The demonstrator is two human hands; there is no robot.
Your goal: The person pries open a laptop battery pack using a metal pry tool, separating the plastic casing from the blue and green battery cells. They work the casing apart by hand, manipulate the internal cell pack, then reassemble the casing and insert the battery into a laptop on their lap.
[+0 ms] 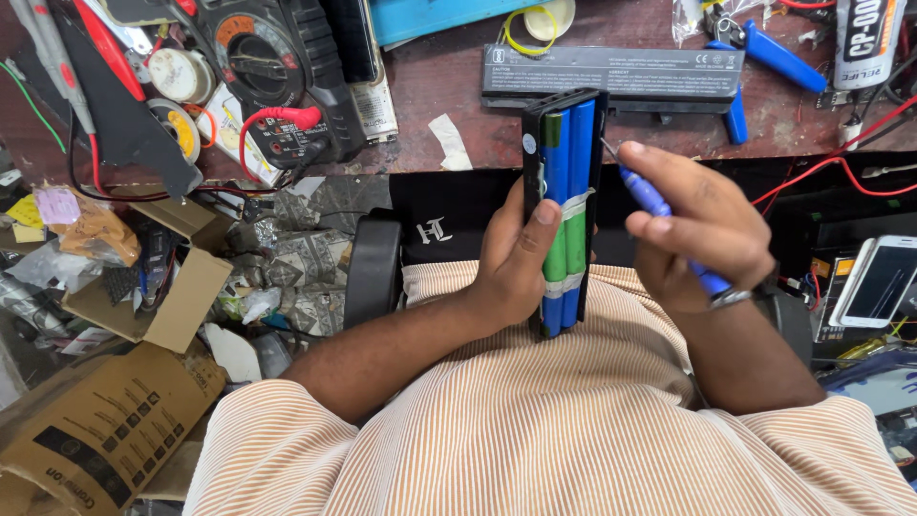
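Left hand (516,263): wraps around an opened battery pack (564,205) from the left side, thumb pressed on the green cell, holding it upright against the lap so the exposed side faces the tool.
Battery pack: black shell with blue and green cells showing, banded with pale tape; it stands in front of the striped shirt (535,420), just below the table (430,86) edge.
Right hand (702,220): fingers curled tight on a blue screwdriver (659,205), its thin tip angled at the pack's upper right edge, seemingly to pry at the seam.
Table: a second, closed black battery (611,72) lies flat beyond the pack; a multimeter (267,67) with red lead sits at left.
Right side: a white phone (879,282).
Floor, left: cardboard boxes (105,420).
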